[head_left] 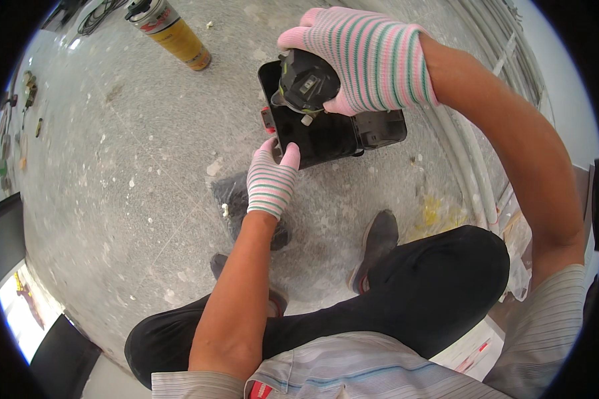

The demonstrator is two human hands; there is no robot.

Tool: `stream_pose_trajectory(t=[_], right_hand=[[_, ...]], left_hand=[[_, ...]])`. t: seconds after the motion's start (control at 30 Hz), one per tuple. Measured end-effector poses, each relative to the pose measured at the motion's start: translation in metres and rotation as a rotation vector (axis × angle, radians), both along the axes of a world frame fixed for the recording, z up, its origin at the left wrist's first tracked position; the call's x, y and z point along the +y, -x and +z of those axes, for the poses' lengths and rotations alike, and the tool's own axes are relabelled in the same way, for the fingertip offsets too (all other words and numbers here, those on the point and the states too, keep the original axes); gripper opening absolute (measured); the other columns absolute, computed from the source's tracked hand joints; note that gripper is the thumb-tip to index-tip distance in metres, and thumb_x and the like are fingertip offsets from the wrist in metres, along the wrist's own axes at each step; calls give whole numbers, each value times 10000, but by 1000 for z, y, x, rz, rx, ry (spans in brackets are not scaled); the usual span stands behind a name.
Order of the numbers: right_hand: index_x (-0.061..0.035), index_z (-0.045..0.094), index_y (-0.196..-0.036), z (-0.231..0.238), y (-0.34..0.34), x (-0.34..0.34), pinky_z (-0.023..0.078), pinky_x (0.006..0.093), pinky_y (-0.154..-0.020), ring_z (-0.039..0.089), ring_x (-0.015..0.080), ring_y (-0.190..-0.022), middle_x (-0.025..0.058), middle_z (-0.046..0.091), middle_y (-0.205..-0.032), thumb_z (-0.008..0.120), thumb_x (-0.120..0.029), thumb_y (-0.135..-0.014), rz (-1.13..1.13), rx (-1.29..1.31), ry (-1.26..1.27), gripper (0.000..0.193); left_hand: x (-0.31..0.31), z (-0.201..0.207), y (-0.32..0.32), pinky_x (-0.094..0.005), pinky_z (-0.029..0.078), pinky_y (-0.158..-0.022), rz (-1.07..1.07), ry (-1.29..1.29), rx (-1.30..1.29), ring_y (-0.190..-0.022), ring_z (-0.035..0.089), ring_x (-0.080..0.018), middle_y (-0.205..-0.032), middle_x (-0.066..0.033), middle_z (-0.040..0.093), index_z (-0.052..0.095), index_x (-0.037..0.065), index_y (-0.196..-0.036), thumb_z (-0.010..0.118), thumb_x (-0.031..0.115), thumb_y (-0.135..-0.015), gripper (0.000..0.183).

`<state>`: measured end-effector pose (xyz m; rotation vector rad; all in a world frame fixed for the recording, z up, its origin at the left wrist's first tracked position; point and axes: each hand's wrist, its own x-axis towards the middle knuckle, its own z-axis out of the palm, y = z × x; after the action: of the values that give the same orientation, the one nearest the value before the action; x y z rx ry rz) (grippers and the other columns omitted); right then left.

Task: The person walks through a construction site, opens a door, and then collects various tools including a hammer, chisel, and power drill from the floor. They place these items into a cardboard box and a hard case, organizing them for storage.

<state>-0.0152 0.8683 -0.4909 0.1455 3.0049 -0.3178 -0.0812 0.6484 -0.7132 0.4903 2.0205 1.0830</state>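
A: Well, status? Where's the device?

B: Dark round device (306, 83), gripped from above by the right hand (369, 60). Striped glove, fingers curled over its top. It sits at, or just over, the open black case (336, 133) on the speckled floor (146, 153). Can't tell whether it rests in the case or hangs clear of it.

A: Left hand?

B: Left hand (271, 183), same glove. Fingertips press on the case's near edge, steadying it. Holds nothing.

A: How far along, then?

B: My read: midway. Case open, device at its mouth, not seated flat. Lid not closed. A small dark bag (229, 196) lies just beside the left wrist, untouched.

A: Anything else?

B: A yellow spray can (173, 33) lying well apart, upper left.
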Motion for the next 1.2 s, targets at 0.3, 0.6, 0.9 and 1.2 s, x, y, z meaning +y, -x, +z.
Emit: stream_pose_trajectory(t=[0.3, 0.6, 0.9, 1.2], right_hand=[[-16, 616, -1147, 24, 31, 4, 532, 467, -865, 647, 429, -1017, 242, 654, -1072, 815, -241, -708, 258, -245, 86, 532], [-52, 613, -1178, 13, 21, 8, 536, 457, -910, 641, 404, -1088, 190, 632, -1169, 816, -193, -718, 420, -209, -38, 523], [-99, 639, -1151, -6, 14, 13, 541, 448, -910, 641, 381, -1107, 151, 636, -1163, 812, -149, -689, 547, -210, -90, 497], [-119, 656, -1130, -42, 36, 8, 545, 434, -918, 647, 345, -1105, 120, 633, -1191, 796, -163, -710, 663, -205, -269, 445]], left_hand=[[-5, 13, 7, -376, 489, -998, 29, 37, 54, -1137, 648, -312, -1251, -218, 656, 575, -54, -1352, 658, 368, -928, 604], [0, 33, 5, -307, 504, -902, 52, 28, -121, -996, 639, -177, -1148, -126, 690, 580, -61, -1323, 649, 263, -960, 491], [3, 24, -3, -293, 499, -892, 31, -37, -125, -962, 625, -150, -1098, -99, 694, 596, -62, -1287, 646, 244, -972, 443], [3, 24, -3, -294, 505, -878, 35, -84, -80, -938, 635, -153, -1062, -99, 701, 605, -70, -1256, 656, 215, -955, 417]])
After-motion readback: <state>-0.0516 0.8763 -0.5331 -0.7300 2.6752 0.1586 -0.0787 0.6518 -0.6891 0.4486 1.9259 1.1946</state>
